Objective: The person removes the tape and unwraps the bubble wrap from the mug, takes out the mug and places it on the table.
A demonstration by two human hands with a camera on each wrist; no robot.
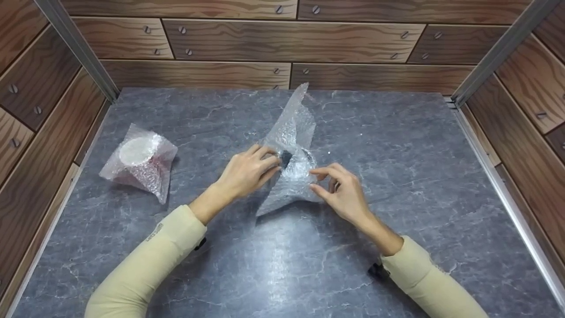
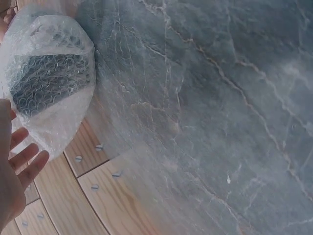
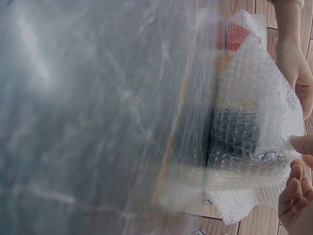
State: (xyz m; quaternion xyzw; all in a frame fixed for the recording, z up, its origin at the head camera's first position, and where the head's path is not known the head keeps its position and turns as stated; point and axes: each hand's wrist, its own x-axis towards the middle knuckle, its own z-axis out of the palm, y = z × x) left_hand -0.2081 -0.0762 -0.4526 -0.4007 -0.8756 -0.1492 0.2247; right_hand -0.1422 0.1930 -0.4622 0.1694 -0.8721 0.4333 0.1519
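Observation:
A dark object point(image 2: 51, 81) shows through the sheet of bubble wrap point(image 1: 289, 190) wrapped about it in the middle of the table. My left hand point(image 1: 251, 170) is at the left side of this bundle, fingertips right by the dark part. In the left wrist view its fingers point(image 2: 34, 166) are loosely extended and spread beside the wrap. On the opposite side is my right hand point(image 1: 342, 190), thumb and forefinger apart, their tips at the wrap's right edge. The right wrist view shows the thumb point(image 3: 302, 144) against the wrap. A tall corner of the wrap stands up at the back.
To the left lies a second bubble-wrapped bundle point(image 1: 141, 161), with a round pale top and some red showing through. The marbled grey table point(image 1: 397, 132) is bordered by wood-patterned panels point(image 1: 291, 42) and metal rails point(image 1: 507, 207).

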